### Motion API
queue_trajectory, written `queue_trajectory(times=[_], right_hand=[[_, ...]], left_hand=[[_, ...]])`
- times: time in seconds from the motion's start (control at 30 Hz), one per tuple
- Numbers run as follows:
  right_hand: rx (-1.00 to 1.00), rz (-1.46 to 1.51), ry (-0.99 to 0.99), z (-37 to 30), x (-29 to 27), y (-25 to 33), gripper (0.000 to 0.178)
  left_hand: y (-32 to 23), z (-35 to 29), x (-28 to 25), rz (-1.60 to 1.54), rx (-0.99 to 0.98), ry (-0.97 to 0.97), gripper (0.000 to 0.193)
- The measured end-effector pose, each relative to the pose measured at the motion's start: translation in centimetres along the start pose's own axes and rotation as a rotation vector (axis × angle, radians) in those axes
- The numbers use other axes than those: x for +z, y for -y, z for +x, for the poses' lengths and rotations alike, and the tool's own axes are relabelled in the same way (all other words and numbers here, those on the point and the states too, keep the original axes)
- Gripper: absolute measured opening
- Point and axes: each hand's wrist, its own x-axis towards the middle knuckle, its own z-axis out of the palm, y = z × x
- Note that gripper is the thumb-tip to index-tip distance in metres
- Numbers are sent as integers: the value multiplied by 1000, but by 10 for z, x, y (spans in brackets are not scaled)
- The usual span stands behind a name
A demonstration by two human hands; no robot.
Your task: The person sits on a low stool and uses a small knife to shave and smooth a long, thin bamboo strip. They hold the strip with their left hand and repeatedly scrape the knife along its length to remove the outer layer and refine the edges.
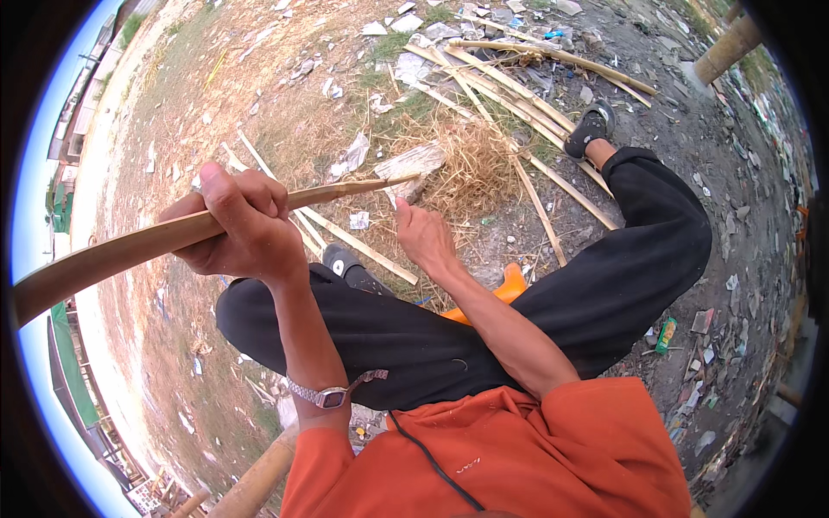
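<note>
My left hand point(237, 220) is raised and closed round a long bamboo strip point(112, 255). The strip runs from the left rim of the picture to a narrow tip over a pale wooden block point(413, 162). My right hand point(425, 235) is just below that tip, its fingers curled and the thumb side toward the block. What it holds, if anything, is hidden by the fingers, and I cannot tell whether it touches the strip. Dry straw-like shavings point(479, 168) lie heaped beside the block.
Several split bamboo strips point(518, 104) lie ahead on the right, with more strips point(367, 246) by my left shoe point(341, 259). An orange object point(509, 285) sits between my legs. A thick bamboo pole point(730, 47) stands far right. Litter covers the ground; a green can-like container point(666, 335) lies right.
</note>
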Motion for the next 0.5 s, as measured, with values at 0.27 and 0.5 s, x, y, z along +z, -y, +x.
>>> queue_trajectory(times=[0.27, 0.5], right_hand=[[66, -34, -71, 20, 7, -13, 67], [117, -58, 8, 40, 21, -36, 66]], left_hand=[[-5, -5, 7, 13, -16, 3, 25], [3, 3, -13, 73, -6, -10, 27]])
